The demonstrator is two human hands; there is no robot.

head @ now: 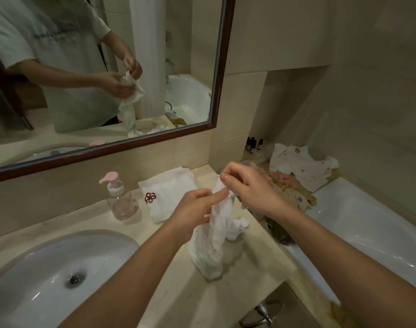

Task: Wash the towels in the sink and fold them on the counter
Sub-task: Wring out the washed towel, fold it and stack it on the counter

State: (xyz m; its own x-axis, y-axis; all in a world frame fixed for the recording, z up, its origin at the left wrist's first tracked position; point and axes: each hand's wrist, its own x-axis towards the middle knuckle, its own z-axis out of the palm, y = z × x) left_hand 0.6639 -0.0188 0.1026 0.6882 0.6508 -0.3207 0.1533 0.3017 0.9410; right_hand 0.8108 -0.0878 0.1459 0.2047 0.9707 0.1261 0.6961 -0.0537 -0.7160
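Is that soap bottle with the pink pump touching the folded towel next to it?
Apart. The head view shows a strip of bare counter between the soap bottle and the folded towel.

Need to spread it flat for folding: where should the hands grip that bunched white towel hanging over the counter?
Grip the bunched white towel by its top edge, where both hands pinch it now: left hand, right hand. Slide them apart along that edge to its corners; the twisted body hangs below.

A pink-capped soap bottle [119, 197] stands below the mirror [103, 74].
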